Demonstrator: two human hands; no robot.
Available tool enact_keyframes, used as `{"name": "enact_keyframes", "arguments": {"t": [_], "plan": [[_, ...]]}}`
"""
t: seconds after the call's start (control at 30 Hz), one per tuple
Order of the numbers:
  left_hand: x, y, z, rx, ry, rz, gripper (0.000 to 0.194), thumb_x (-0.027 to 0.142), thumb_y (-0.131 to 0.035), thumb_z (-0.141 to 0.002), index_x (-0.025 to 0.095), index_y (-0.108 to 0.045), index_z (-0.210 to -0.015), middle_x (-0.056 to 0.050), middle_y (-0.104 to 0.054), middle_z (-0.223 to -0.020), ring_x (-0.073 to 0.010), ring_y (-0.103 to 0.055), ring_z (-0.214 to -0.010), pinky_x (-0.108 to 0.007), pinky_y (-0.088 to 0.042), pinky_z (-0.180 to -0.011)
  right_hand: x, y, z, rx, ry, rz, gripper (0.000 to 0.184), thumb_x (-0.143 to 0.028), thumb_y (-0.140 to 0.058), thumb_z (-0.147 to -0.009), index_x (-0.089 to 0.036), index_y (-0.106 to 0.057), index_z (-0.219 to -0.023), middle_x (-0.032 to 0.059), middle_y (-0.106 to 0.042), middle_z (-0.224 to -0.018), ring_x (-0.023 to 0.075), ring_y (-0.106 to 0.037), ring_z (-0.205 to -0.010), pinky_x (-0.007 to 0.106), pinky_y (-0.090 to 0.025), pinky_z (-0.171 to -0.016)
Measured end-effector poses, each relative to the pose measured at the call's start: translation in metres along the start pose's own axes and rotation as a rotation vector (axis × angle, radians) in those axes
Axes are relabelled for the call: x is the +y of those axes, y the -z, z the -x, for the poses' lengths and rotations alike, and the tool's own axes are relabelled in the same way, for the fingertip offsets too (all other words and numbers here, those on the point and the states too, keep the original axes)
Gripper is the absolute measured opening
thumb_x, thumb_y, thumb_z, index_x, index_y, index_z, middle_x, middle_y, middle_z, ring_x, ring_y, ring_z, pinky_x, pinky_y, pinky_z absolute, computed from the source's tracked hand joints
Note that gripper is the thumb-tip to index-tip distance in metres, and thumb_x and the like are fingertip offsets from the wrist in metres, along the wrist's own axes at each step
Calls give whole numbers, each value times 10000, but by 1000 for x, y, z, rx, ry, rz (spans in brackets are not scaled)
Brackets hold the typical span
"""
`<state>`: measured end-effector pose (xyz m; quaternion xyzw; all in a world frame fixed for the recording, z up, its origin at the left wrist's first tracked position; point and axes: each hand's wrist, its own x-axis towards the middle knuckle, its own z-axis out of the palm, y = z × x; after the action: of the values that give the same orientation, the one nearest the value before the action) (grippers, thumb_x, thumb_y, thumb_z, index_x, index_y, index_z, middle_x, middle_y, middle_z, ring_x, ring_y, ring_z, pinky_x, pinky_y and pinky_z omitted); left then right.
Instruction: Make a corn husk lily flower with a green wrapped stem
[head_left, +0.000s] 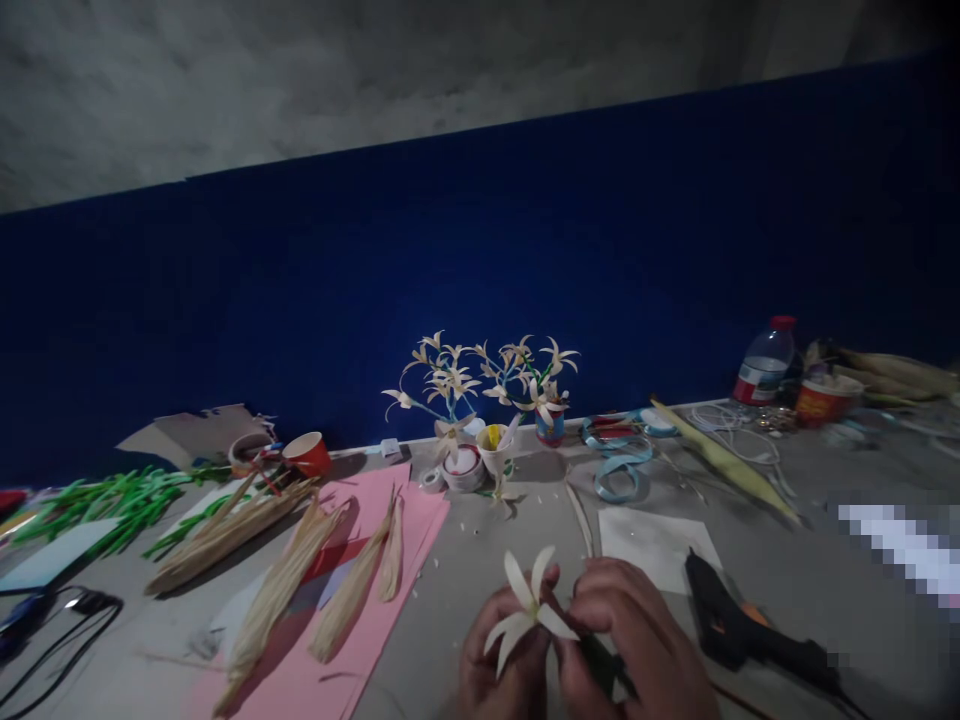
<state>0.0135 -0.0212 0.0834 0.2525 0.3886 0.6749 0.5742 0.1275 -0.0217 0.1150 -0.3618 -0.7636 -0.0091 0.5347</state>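
Observation:
A cream-white artificial flower (pixel 531 612) with several narrow, pointed petals faces up between my two hands. My left hand (pixel 491 640) is closed around its underside from the left. From the right, my right hand (pixel 637 640) pinches close behind the petals, its fingers curled; a dark strip shows below its thumb, too dim to identify. The flower's stem is hidden by the fingers. A black glue gun (pixel 750 620) lies on the table just right of my right hand, beside a white paper sheet (pixel 652 545).
Finished flower sprays (pixel 450 385) stand in small cups at the back. Dried corn husks (pixel 281 590) lie on pink paper (pixel 409 560) at left, near green stems (pixel 120 505). Blue ribbon (pixel 622 470), a yellow-green husk (pixel 727 460) and a bottle (pixel 765 365) are farther right.

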Motion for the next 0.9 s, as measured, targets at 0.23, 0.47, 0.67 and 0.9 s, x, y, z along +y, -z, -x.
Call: {"name": "enact_keyframes", "arguments": {"t": [0.23,0.47,0.67,0.9], "plan": [[0,1,-2,-50,40,95,307,393,-900,-507,189,-785,-705,-63,-774,-714,-229,-688,-744,-290,-501,-759,-1,0,3,-48,-115,-101,181,-58,-527,-850,-235,-519,-887,7,-625,-825,153,-631,-803,242,-510,-723],[1,0,-2,-18,20,97,233,295,-881,-534,184,-778,-711,-40,-745,-720,-225,-680,-762,-296,-512,-772,-7,-4,6,-46,-293,-246,205,-82,-543,-808,-258,-520,-910,-21,-593,-850,136,-624,-795,189,-484,-711],[-5,6,-3,-51,-12,109,246,361,-871,-552,182,-764,-682,-49,-723,-720,-246,-681,-791,-346,-530,-835,-7,-1,7,-188,-564,-522,101,-238,-482,-916,-243,-527,-825,-4,-605,-839,157,-617,-803,214,-472,-704],[-5,9,-4,-90,22,217,283,325,-884,-564,203,-774,-793,-51,-760,-768,-234,-709,-785,-343,-546,-816,-12,-4,3,-134,-874,-837,249,-457,-669,-822,-216,-625,-774,-27,-630,-747,139,-578,-735,209,-435,-691]]}}
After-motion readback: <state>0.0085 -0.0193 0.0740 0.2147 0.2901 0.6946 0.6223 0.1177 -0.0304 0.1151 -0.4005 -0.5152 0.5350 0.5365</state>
